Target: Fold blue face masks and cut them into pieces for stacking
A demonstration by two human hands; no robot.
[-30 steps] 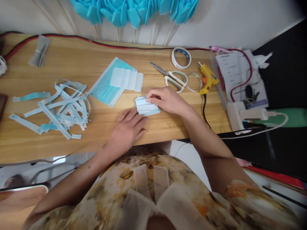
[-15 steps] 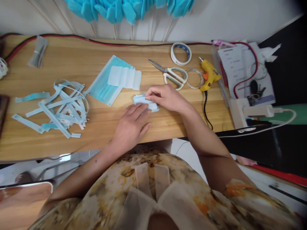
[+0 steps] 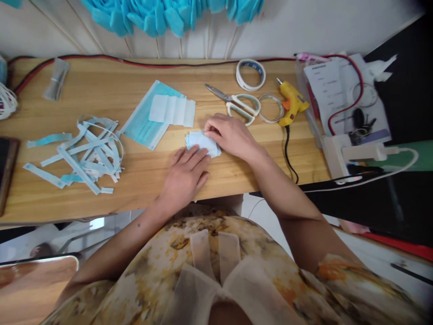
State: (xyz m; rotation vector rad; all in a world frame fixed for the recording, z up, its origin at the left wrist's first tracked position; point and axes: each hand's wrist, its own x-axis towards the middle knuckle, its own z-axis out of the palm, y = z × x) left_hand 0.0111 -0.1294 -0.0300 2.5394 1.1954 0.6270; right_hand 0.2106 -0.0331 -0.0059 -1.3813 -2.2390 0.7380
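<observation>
Touching pale-blue fabric (image 3: 207,143); left fingers (image 3: 191,155), right fingers (image 3: 214,124)

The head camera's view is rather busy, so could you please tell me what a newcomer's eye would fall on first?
Probably the bright blue, petalled flowers along the top edge, then the yellow plastic glue gun at the right of the wooden table. The tangled heap of pale blue strips at the left also stands out, as does the small pale blue layered piece at centre, touched by the left hand and right hand.
</observation>
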